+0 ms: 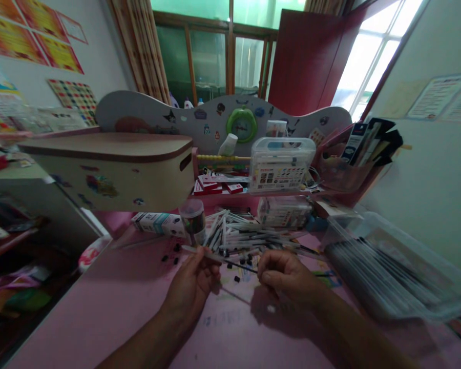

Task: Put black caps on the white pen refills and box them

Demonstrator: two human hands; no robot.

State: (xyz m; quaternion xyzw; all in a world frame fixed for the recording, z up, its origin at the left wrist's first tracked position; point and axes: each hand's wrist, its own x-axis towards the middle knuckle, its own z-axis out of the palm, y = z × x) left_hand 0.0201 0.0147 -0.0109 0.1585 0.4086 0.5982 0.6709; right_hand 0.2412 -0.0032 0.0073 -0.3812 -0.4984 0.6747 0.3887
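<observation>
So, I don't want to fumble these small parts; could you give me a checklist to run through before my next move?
1. Left hand gripping the slim translucent white tube: ok, pinched in the fingers.
2. Right hand gripping the thin black rod: ok.
3. Rod end seated inside the tube: cannot tell; they meet, but the join is too blurred.
4. Small black cylindrical pieces gathered together: not ok, scattered loose on the pink tabletop.
5. Pile of slim white and black sticks lined up: not ok, they lie crisscrossed beyond the hands.
6. Clear plastic bin at the right open on top: ok.
</observation>
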